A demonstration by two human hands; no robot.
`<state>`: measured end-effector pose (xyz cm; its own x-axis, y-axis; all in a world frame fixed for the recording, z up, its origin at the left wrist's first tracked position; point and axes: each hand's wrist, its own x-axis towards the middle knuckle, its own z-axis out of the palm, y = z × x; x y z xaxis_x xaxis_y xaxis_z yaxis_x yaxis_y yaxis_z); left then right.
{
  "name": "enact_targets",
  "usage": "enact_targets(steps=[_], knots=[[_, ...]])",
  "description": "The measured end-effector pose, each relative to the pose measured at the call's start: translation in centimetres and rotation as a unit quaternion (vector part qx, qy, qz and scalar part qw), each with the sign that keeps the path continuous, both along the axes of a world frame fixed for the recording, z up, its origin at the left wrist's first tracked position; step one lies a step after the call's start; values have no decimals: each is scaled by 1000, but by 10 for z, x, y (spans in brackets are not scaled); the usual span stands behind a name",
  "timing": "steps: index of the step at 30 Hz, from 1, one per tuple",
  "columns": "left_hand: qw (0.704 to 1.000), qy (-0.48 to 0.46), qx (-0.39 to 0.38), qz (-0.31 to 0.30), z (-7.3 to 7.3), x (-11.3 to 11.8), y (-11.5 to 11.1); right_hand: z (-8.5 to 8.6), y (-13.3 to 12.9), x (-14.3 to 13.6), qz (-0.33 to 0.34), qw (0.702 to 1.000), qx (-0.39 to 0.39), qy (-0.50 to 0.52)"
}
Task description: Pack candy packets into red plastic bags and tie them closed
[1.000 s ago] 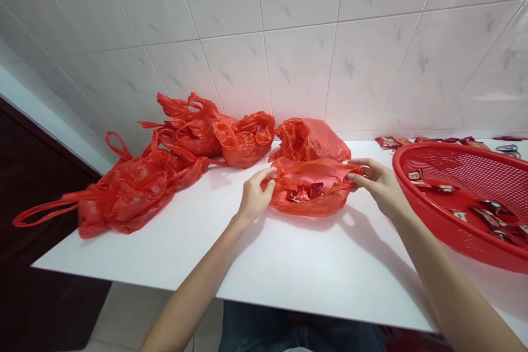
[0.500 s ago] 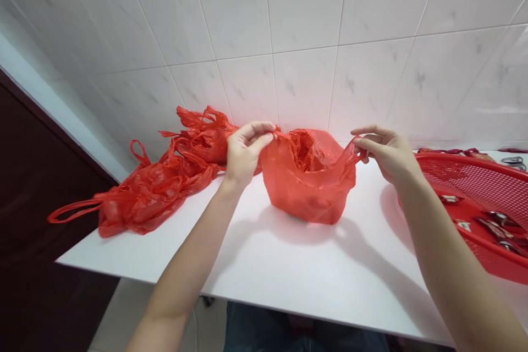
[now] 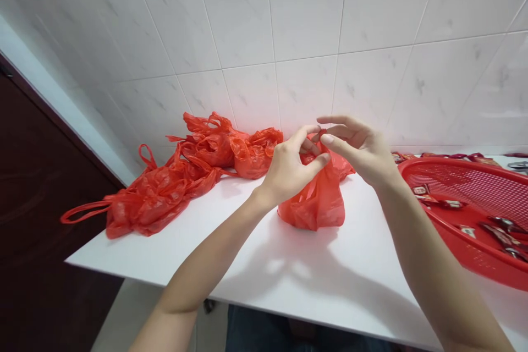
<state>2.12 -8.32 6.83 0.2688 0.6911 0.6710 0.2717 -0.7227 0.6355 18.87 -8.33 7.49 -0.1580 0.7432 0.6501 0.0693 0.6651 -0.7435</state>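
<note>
The right hand pinches the top of a red bag at a white table; the left hand meets it, grip unclear. Other bags crowd left and behind; rightward, a red basket holds wrapped packets.

1. You face a wall of white marbled tiles.
2. At your left stands a dark brown door, edged by a white frame.
3. Below you shows pale floor.
4. Metal scissors lie far right.
</note>
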Motion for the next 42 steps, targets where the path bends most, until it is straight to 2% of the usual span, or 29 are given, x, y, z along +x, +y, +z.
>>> enact_targets(steps=[6, 11, 14, 17, 19, 23, 25, 28, 32, 36, 42], knots=[[996, -84, -34, -12, 3, 0, 13, -9, 2, 3, -44, 998, 44, 1], [999, -32, -15, -8, -3, 3, 15, -16, -2, -1, -97, 986, 122, -58], [998, -55, -17, -7, -3, 4, 17, -18, -1, -2, -123, 979, 155, -51], [994, -109, -9, 4, 3, 1, 20, -21, 7, 2, -131, 982, 128, -47], [992, -129, 3, 10, 7, -1, 22, -25, 14, 5, -110, 987, 82, -86], [988, -148, 24, 25, 9, -4, 25, -32, 24, 4, 12, 986, -34, -163], [987, -158, 30, 25, 8, -7, 26, -35, 27, 0, 65, 986, -95, -121], [982, -180, 52, 32, 6, -14, 26, -39, 32, -6, 98, 980, -170, 24], [967, -219, 106, 75, 5, -31, 25, -44, 42, -10, 127, 956, -198, 177], [959, -229, 130, 102, 0, -46, 28, -46, 47, -11, 102, 948, -193, 232], [956, -243, 123, 111, -10, -58, 36, -45, 48, -4, 40, 953, -176, 242]])
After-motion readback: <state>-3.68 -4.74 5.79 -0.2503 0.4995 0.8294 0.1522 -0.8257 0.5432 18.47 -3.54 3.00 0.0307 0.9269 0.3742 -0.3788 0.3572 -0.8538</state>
